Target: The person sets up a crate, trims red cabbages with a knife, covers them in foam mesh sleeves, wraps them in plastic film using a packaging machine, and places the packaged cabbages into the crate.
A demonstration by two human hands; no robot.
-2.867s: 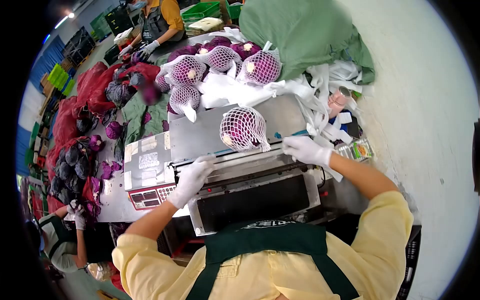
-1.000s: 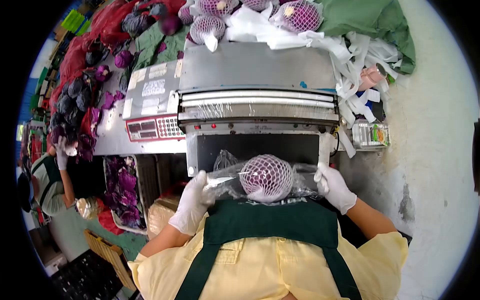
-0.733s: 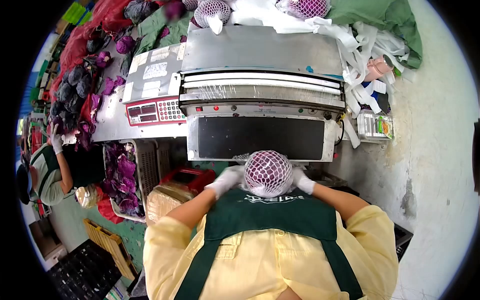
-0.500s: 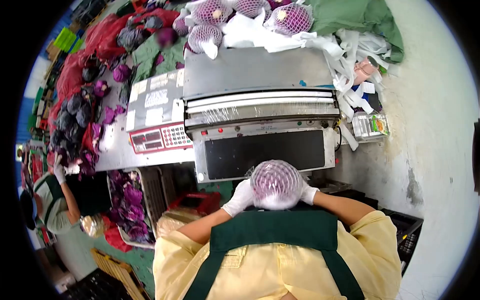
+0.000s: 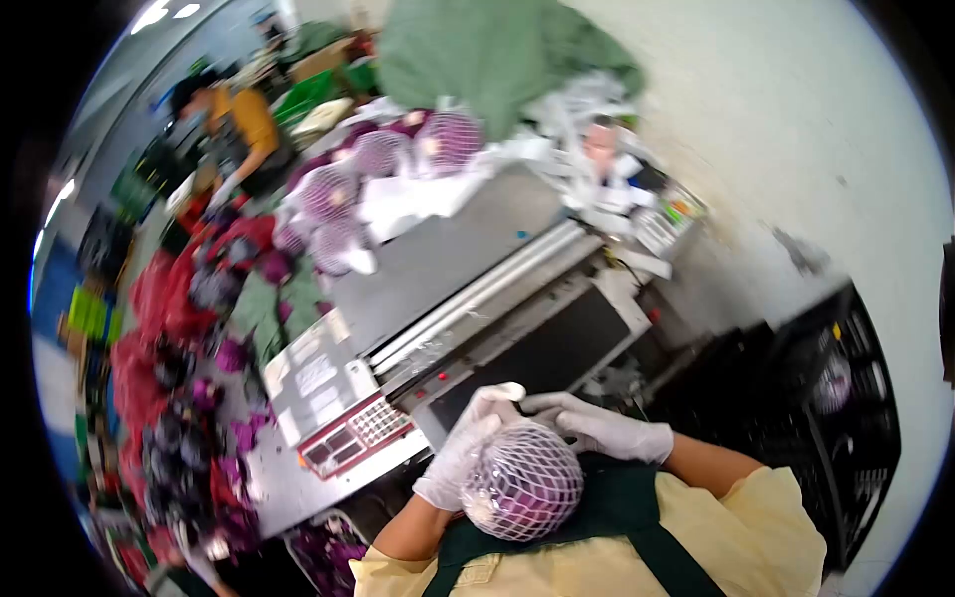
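A purple cabbage (image 5: 523, 480) in a white foam net, with shiny clear film over it, is close against my dark green apron. My gloved left hand (image 5: 466, 456) is closed around its left and far side. On the far right side, my gloved right hand (image 5: 600, 430) bends its fingers onto the top edge of the cabbage; its fingertips are partly hidden. Just beyond my hands is the wrapping machine (image 5: 468, 298), with its dark plate (image 5: 542, 348) and film rollers.
A scale (image 5: 338, 383) with a red keypad panel adjoins the machine's left side. Netted cabbages (image 5: 328, 194) lie behind it. Black crates (image 5: 841, 398) stand at right, one holding a netted cabbage. Loose cabbages (image 5: 179, 448) fill the left side. Another person (image 5: 239, 119) works at the back.
My view has turned to the right, bringing the black crates into sight. My hands have shifted from the cabbage's sides to its far side, and its net faces me more clearly.
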